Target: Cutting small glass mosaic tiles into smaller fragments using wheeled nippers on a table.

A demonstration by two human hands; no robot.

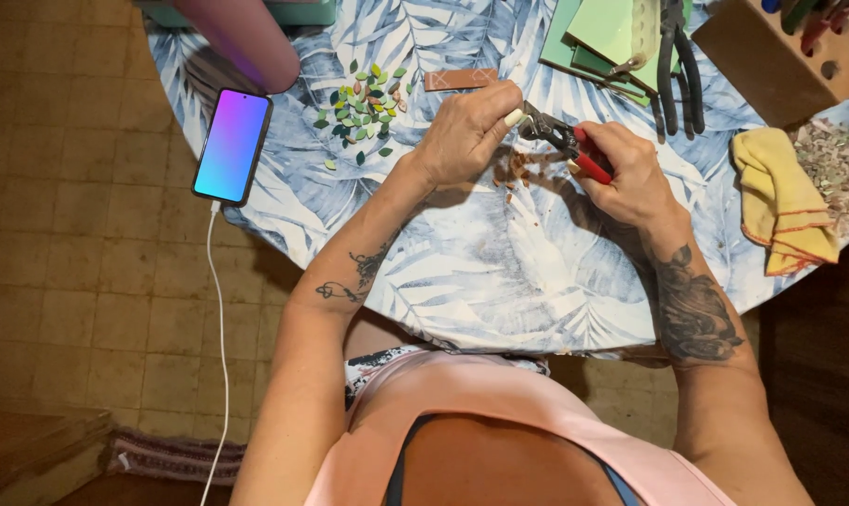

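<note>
The right hand (630, 173) is closed around the red handles of the nippers (563, 142), and the left hand (466, 131) pinches a small piece at their head. Both hover over the table (462, 272) middle, so the brown chips (520, 169) fall there, near the far edge's green leaf pieces (363, 108)

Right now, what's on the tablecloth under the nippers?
Under the red-handled nippers lie small brown chips scattered on the leaf-print tablecloth. The right hand and left hand cover whatever lies directly beneath them; any piece in the jaws is hidden.
</note>
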